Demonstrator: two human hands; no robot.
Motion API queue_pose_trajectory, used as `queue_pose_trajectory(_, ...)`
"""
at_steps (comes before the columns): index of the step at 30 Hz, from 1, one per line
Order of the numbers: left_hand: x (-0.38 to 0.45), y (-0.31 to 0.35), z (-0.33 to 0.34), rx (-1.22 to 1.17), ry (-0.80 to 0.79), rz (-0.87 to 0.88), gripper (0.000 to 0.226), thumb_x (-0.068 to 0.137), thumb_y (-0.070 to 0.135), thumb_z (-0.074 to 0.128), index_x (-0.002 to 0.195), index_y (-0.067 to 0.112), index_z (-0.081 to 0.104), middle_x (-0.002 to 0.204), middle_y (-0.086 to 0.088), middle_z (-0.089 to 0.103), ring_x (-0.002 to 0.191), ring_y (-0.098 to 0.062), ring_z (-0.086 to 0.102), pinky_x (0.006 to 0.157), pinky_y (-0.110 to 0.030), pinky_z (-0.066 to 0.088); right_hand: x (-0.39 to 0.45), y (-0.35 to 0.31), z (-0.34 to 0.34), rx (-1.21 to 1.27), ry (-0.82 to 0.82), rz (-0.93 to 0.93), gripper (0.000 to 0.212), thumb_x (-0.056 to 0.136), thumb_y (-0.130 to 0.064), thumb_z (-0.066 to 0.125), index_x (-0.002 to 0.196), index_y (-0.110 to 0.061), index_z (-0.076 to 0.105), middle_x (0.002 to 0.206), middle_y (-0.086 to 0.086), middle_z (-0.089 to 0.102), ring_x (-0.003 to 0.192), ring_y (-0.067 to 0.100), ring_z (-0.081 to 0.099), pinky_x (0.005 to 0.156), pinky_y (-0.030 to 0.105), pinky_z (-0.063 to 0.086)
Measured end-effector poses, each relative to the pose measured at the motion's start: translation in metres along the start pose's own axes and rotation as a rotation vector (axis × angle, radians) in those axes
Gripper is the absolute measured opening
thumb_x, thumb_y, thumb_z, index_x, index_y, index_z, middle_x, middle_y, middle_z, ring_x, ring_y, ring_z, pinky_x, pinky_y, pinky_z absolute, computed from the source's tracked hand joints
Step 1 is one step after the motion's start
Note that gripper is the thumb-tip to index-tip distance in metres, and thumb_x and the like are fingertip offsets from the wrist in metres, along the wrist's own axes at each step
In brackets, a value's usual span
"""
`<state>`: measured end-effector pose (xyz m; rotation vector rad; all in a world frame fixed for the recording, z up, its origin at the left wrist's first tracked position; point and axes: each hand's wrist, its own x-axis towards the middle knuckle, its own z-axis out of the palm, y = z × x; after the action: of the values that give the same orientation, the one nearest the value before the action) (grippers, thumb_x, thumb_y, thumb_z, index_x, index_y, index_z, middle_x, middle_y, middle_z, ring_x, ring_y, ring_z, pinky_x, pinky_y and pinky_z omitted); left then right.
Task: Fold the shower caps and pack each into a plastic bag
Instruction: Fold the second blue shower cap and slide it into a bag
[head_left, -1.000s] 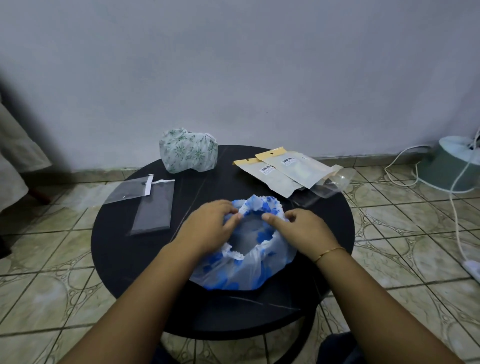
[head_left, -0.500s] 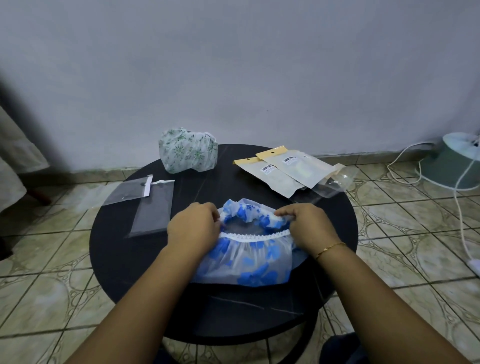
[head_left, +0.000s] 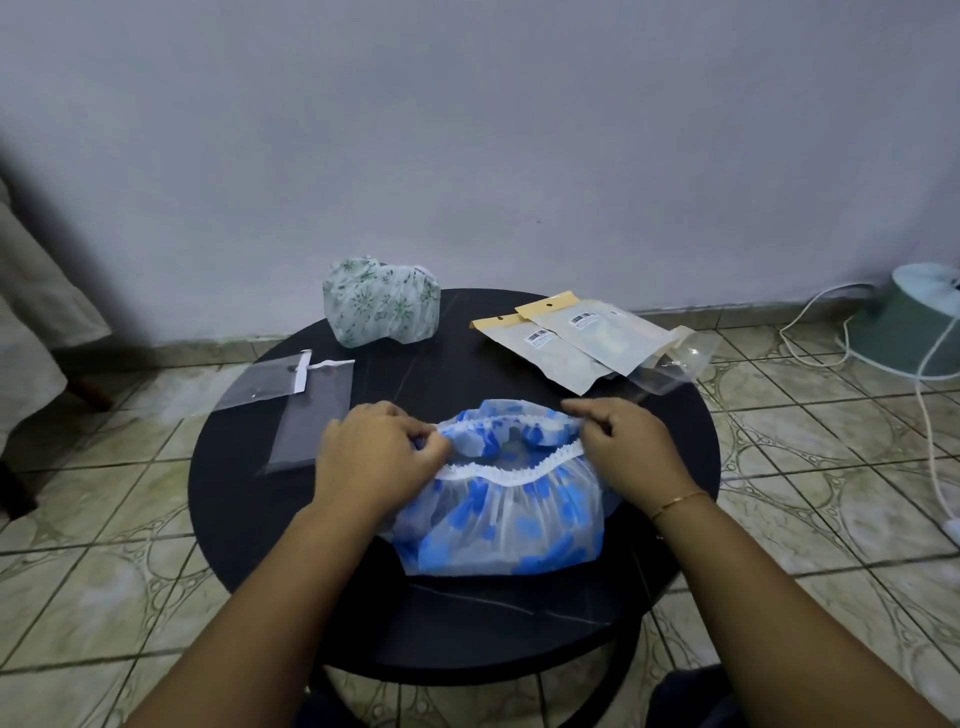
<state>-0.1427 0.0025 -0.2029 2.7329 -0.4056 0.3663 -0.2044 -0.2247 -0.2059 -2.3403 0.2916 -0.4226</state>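
Both hands are gripping the blue shower cap (head_left: 498, 514) on the desk (head_left: 249, 499). The left hand (head_left: 376, 457) is pinching one end of its white elastic rim, and the right hand (head_left: 631, 452) is pinching the other.

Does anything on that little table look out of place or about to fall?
One thing: a clear plastic bag beside the packaged bags pokes past the round table's right rim. Nothing looks spilled or damaged.

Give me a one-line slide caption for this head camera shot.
Both hands, left hand and right hand, stretch a blue shower cap by its rim on a round black table.
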Motion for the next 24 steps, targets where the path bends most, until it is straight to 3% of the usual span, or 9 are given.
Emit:
queue_pose_trajectory(3,0.003,-0.004,-0.007,-0.019,0.003,0.011,0.031,0.085,0.057,0.053,0.094,0.038,0.074,0.092,0.012,0.057,0.103,-0.013,0.049,0.082,-0.031,0.036,-0.004,0.002,-0.008,0.255,0.025,0.077,0.035,0.089,-0.024,0.063,0.123,-0.015,0.062,0.119,-0.001,0.063,0.108,0.009,0.057,0.097,0.026,0.043)
queue_pose_trajectory(6,0.007,-0.003,-0.002,-0.111,-0.063,0.046,0.045,0.082,0.062,0.054,0.109,0.031,0.071,0.101,0.008,0.063,0.103,-0.014,0.052,0.087,-0.036,0.044,-0.005,0.006,-0.010,0.252,0.022,0.170,0.043,0.086,-0.038,0.064,0.123,-0.015,0.062,0.118,0.000,0.064,0.107,0.012,0.059,0.097,0.032,0.046)
queue_pose_trajectory(8,0.007,0.003,0.003,-0.228,-0.127,0.015,0.049,0.080,0.065,0.054,0.111,0.030,0.070,0.094,0.010,0.064,0.095,-0.012,0.056,0.079,-0.033,0.048,-0.008,0.006,-0.007,0.261,-0.083,0.226,0.053,0.083,-0.050,0.062,0.124,-0.016,0.061,0.122,-0.002,0.062,0.109,0.012,0.058,0.096,0.029,0.045)
queue_pose_trajectory(12,0.003,0.015,0.006,-0.328,-0.256,-0.142,0.048,0.082,0.069,0.047,0.086,0.027,0.070,0.071,0.008,0.062,0.070,-0.007,0.057,0.059,-0.028,0.042,-0.016,0.002,-0.005,0.290,-0.310,0.224,0.079,0.077,-0.056,0.063,0.144,-0.021,0.037,0.142,-0.006,0.044,0.124,0.010,0.046,0.096,0.022,0.037)
queue_pose_trajectory(14,0.005,0.017,0.004,-0.291,-0.304,-0.189,0.062,0.084,0.071,0.035,0.077,0.017,0.066,0.069,0.002,0.061,0.067,-0.013,0.056,0.061,-0.031,0.042,-0.016,0.001,-0.007,0.274,-0.366,0.208,0.095,0.070,-0.058,0.066,0.148,-0.026,0.024,0.148,-0.007,0.035,0.127,0.010,0.043,0.097,0.022,0.036)
queue_pose_trajectory(17,0.009,0.013,0.003,-0.239,-0.342,-0.230,0.067,0.086,0.070,0.035,0.080,0.011,0.066,0.074,-0.003,0.063,0.071,-0.018,0.058,0.065,-0.032,0.044,-0.015,0.000,-0.013,0.249,-0.430,0.177,0.103,0.067,-0.053,0.072,0.150,-0.029,0.015,0.150,-0.007,0.032,0.120,0.006,0.044,0.094,0.018,0.034)
queue_pose_trajectory(24,0.009,0.009,0.003,-0.384,-0.527,-0.278,0.046,0.064,0.059,0.077,0.065,0.017,0.058,0.064,0.000,0.057,0.061,-0.013,0.050,0.062,-0.030,0.041,-0.014,-0.002,-0.009,0.245,-0.461,0.136,0.105,0.068,-0.033,0.082,0.149,-0.029,0.016,0.151,-0.005,0.029,0.127,0.009,0.042,0.101,0.021,0.036)
